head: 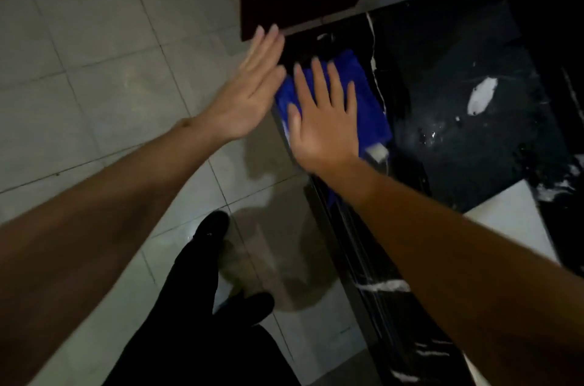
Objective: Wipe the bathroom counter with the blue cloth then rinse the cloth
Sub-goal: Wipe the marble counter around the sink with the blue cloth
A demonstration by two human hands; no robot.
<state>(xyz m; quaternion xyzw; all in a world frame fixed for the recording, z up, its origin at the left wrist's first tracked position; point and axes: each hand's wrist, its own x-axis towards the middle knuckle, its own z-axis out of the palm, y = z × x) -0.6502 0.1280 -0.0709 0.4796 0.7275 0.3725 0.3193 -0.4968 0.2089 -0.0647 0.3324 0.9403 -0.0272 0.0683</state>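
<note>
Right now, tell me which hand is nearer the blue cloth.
Right. The right hand lies flat on the blue cloth; the left hand hovers open beside its left edge.

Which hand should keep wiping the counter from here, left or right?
Right. The right hand lies flat on the blue cloth at the black counter edge. The left hand is open, beside the cloth, off the counter over the floor.

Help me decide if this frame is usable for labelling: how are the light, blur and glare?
Head view: dim overall, the black counter nearly swallowing detail; a bright glare patch sits on its wet surface; the left hand is motion-blurred at the fingertips, the right hand on the blue cloth is sharper; wide-angle bending stretches both forearms.
</note>
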